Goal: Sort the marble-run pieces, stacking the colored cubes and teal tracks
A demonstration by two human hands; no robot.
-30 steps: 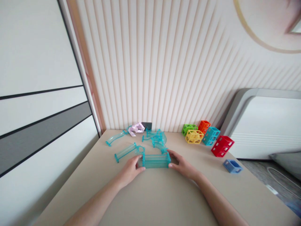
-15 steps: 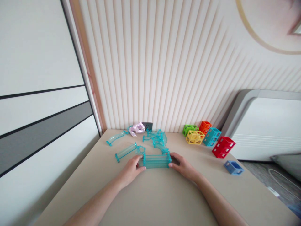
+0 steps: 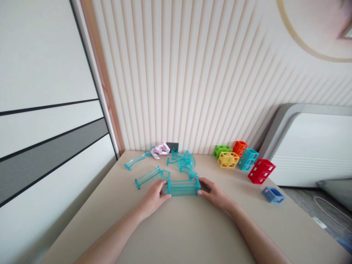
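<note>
A stack of clear teal plastic tube pieces (image 3: pixel 183 188) lies lengthwise across the table between my hands. My left hand (image 3: pixel 156 195) grips its left end, thumb in front and fingers behind. At the right end, my right hand (image 3: pixel 210 192) holds it the same way, with thumb and fingers curved around the end. Close behind the left hand are a teal ring piece (image 3: pixel 165 174) and a straight teal tube (image 3: pixel 147 177). Curved teal tubes (image 3: pixel 188 170) lie in a jumble just behind the stack.
Another curved teal tube (image 3: pixel 136 160) and a crumpled shiny pink piece (image 3: pixel 160 150) lie at the back left. Green (image 3: pixel 222 150), yellow (image 3: pixel 228 160), orange (image 3: pixel 239 148), turquoise (image 3: pixel 248 159), red (image 3: pixel 261 171) and blue (image 3: pixel 273 195) block frames stand along the right. A ribbed wall (image 3: pixel 176 73) rises behind.
</note>
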